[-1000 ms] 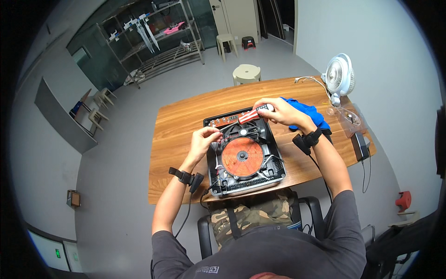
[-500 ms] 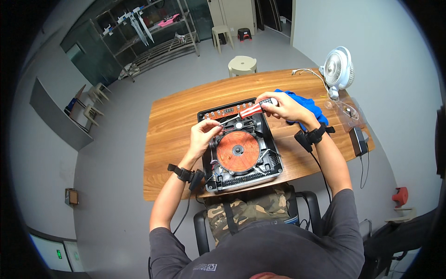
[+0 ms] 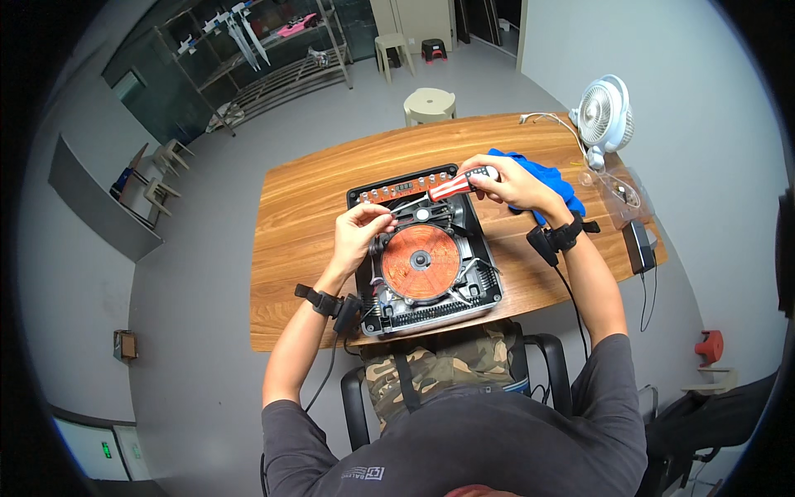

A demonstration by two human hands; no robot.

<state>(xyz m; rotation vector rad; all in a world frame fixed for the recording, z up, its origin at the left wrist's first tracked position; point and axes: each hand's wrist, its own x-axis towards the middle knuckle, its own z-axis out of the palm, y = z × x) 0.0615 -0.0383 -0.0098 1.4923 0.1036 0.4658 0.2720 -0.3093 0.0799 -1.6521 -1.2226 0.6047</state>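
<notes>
An opened induction cooker (image 3: 395,320) lies on the wooden table in front of me, its round copper coil (image 3: 421,262) exposed and an orange circuit board (image 3: 383,194) along its far edge. My right hand (image 3: 507,184) is closed round the red-and-white striped handle of a screwdriver (image 3: 451,188), held at a slant over the far part of the cooker. The metal shaft points left toward my left hand (image 3: 361,234). There, the thumb and fingers are pinched together at the screwdriver's tip, and whatever sits between them is too small to make out.
A blue cloth (image 3: 542,178) lies right of the cooker. A white fan (image 3: 604,116), a clear plastic bag (image 3: 621,199) and a black box-shaped adapter (image 3: 638,247) are at the table's right end. A stool (image 3: 430,105) stands beyond the far edge. Cables hang from both wrist straps.
The whole view has shifted slightly. Both hands keep their grips, and the screwdriver stays slanted toward the left fingertips.
</notes>
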